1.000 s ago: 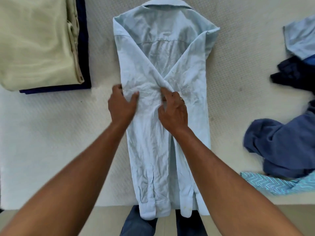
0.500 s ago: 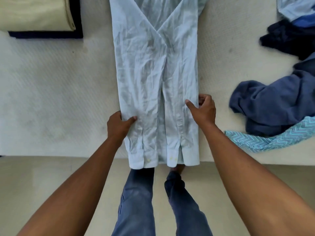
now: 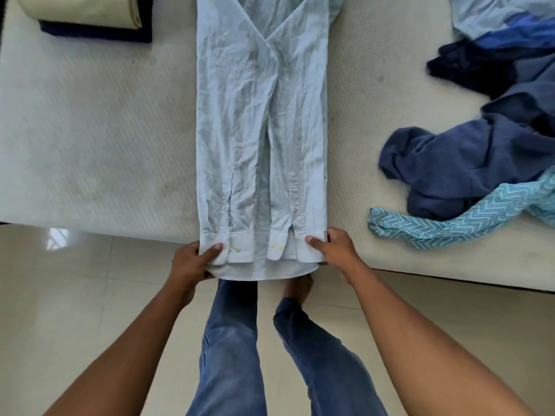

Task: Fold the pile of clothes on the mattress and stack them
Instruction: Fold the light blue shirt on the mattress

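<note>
— So, where is your shirt [image 3: 261,130] now?

— Straight ahead of your hands, flat on the mattress [image 3: 105,130], sides and sleeves folded in to a narrow strip. Its hem overhangs the near edge, right at your fingers.

— And the hands themselves?

— Your left hand [image 3: 192,261] pinches the left hem corner, thumb on top over the cuff. Your right hand [image 3: 333,250] pinches the right corner the same way. Both are clenched on cloth.

— How will it handle?

— Judging by the creases, it is thin, light and limp. It will sag between your hands, so keep the corners apart and taut. Those corners are the right place to hold, since each pinch seems to trap a cuff too.

— Which way does it run?

— Its long axis points directly away from you, hem nearest. The collar end is cut off at the top, so I cannot quite confirm it. The folded stack [image 3: 90,13] lies far off beyond your left hand, and the unfolded pile [image 3: 468,151] beyond your right.
</note>
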Tool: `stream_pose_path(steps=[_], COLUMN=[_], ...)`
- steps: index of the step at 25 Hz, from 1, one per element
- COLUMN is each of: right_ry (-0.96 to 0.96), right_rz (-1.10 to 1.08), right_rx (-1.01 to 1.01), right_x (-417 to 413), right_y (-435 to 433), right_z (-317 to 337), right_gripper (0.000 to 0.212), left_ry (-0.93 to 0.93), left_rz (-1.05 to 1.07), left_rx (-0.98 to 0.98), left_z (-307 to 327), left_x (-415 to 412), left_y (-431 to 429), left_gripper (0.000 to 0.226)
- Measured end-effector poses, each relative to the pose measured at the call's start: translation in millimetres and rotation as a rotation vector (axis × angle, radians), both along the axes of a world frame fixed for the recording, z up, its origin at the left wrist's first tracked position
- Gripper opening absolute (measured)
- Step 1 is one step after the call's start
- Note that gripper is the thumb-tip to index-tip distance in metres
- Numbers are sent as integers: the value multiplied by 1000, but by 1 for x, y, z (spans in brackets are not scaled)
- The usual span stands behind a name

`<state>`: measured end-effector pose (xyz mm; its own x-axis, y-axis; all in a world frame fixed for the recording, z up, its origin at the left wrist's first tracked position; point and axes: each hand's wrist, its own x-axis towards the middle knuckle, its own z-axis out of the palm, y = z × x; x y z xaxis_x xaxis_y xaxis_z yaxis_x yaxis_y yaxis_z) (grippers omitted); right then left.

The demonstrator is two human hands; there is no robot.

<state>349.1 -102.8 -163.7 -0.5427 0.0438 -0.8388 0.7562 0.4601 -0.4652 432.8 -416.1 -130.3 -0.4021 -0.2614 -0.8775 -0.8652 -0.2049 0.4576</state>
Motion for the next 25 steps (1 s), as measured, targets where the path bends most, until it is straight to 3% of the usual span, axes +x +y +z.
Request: stream_pose_path(steps=[6,9,12,17,21,25], right_ry=[90,123,140,37,-43,5], right_rz=[-11,-129,-192,-341,-482,-637], right_rx=[40,64,20,-112,-216,-321], right_x=[2,-2,-17,-93,-186,-296], right_y=[1,-5,-11,-33,-53,-76], right_z=[31,54,71,103,108,75], right_gripper=[23,36,46,20,10,17], left_ry=[-17,81,160,154,49,42], left_rz=[-36,-51,-77,-105,-124,-52], left_rx=[-133,-221,-178,-100,-59,121], left_z=[27,47,72,95,87,65], left_x=[9,-2,-33,-129,-235,-351], left_y=[4,-1,-12,-39,-52,-72], left_gripper=[24,32,40,29,17,25])
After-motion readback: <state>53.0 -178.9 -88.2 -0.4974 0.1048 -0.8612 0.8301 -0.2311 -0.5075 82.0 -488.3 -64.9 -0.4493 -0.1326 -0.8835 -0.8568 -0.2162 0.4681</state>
